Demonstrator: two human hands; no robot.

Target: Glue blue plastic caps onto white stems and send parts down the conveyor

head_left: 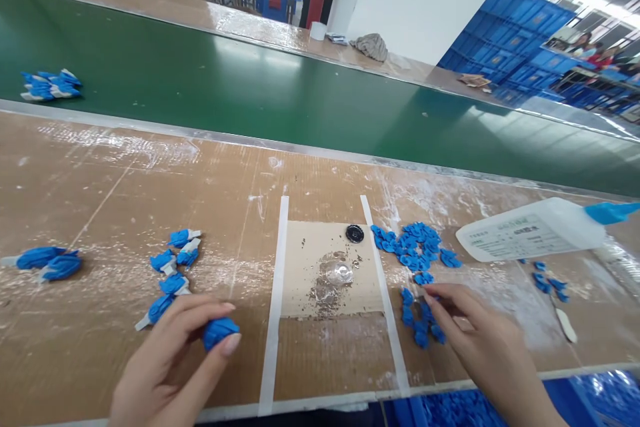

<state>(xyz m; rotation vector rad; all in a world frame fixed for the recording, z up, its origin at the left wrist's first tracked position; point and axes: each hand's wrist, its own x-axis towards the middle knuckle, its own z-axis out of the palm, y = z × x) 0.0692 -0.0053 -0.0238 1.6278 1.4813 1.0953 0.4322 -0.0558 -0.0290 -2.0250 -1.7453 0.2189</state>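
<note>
My left hand (175, 353) is closed, with a small blue, folded, bud-like piece (219, 332) held between thumb and fingers. Just behind it on the table lie several similar blue pieces with whitish ends (174, 283). My right hand (480, 333) is pinched at the fingertips, over a group of loose blue petal-like pieces (419, 330); whatever the fingers grip is too small to make out. A larger heap of blue petal-like pieces (419, 243) sits just beyond. Between the hands, a cardboard sheet (300, 267) carries a clear glossy blob (340, 273) and a black round cap (355, 233).
A white squeeze bottle with a blue nozzle (530, 230) lies at right, near a small white-ended stick (566, 325). Beyond the table runs a green conveyor belt (240, 87) bearing blue-and-white pieces (51, 85). Blue material (455, 410) fills a bin below the front edge.
</note>
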